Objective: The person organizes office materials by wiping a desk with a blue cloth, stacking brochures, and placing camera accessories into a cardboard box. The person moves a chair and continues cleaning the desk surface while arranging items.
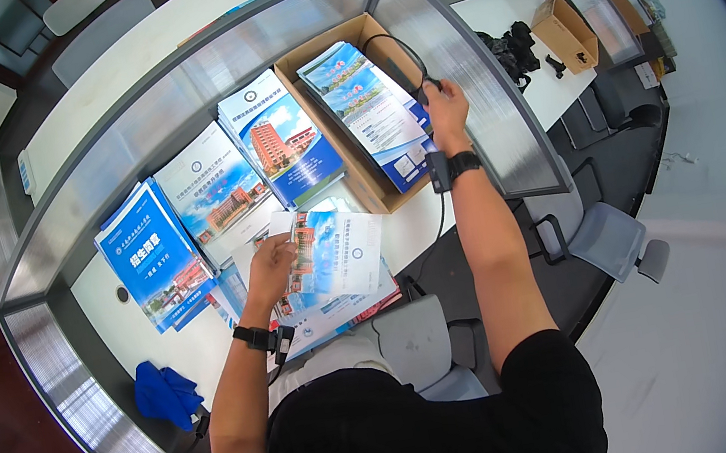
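My left hand point(273, 268) pinches the edge of a white and blue brochure point(339, 253), which lies slanted over other printed sheets at the table's front. My right hand point(448, 111) is at the right wall of an open cardboard box point(378, 196), its fingers closed around a black cable point(411, 49) that loops over the box. Inside the box stands a stack of blue and white leaflets point(362, 111). Left of the box lie three brochure stacks: one with a red tower building point(280, 139), a white one point(212, 187) and a blue one point(156, 257).
Translucent partitions point(273, 33) edge the white table point(98, 299) at the back and sides. A blue cloth point(166, 395) lies at the left corner. Behind the right partition are a black bundle point(511, 54) and a small cardboard box point(563, 34). Grey chairs point(606, 240) stand right and below.
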Motion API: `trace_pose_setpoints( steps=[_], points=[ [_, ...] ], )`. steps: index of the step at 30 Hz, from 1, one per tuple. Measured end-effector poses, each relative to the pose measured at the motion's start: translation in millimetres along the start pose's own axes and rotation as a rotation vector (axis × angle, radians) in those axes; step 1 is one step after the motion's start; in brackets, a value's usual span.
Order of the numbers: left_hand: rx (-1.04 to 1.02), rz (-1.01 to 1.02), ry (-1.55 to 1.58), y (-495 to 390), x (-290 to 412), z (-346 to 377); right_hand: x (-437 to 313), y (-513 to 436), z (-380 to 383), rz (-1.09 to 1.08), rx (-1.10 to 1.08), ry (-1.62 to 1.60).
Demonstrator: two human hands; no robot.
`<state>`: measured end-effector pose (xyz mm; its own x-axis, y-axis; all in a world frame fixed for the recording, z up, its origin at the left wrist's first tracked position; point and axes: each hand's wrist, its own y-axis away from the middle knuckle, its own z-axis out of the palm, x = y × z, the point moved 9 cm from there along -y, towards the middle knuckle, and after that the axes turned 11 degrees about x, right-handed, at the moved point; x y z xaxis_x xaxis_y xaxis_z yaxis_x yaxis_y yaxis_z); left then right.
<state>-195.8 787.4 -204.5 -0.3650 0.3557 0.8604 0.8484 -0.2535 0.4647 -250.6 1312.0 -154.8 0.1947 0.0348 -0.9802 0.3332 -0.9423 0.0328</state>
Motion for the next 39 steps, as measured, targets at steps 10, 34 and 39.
trace_pose_setpoints(
  steps=[10,34,39],
  points=[
    [-0.029,0.018,-0.03,-1.4,1.0,-1.9,47.4,30.1,-43.0,-0.249,-0.006,0.5],
    [0.006,0.157,-0.094,-10.2,21.2,25.8,-1.2,96.0,96.3,-0.857,-0.693,1.095],
    [0.131,0.215,-0.185,-29.2,30.6,25.9,-3.4,62.0,80.2,-0.623,-0.542,1.273]
  ],
)
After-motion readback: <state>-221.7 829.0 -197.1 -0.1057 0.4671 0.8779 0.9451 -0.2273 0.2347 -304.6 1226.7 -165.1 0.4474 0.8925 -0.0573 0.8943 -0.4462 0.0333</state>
